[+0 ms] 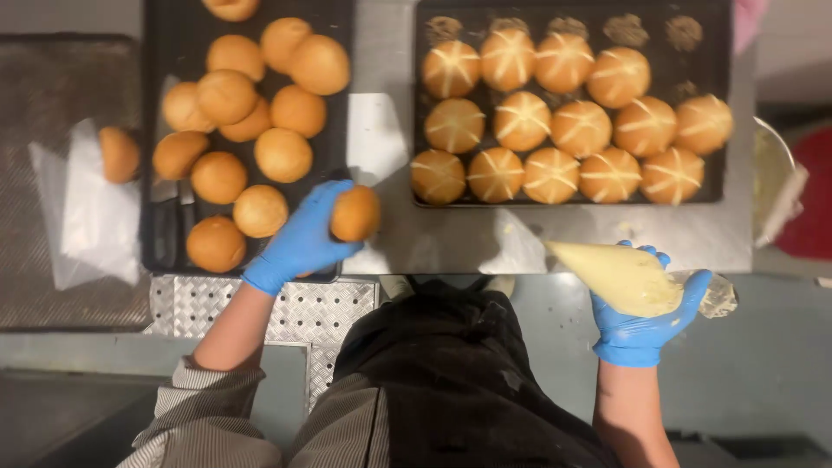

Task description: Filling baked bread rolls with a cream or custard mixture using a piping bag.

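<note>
My left hand (299, 241), in a blue glove, grips a plain golden bun (355, 213) just off the right edge of a black tray (165, 251) holding several plain buns (260, 211). My right hand (643, 319), also gloved in blue, is closed around a piping bag (620, 276) full of pale cream, its tip pointing left over the steel counter (459, 234). Beyond it a second black tray (572, 201) carries several buns with white piped crosses (496, 175).
A lone bun (119, 154) lies on clear plastic bags (87, 217) at the far left. A bowl with a white scraper (777, 195) stands at the right edge, next to something red. Dark knife handles (169, 227) rest on the left tray. My dark apron fills the lower middle.
</note>
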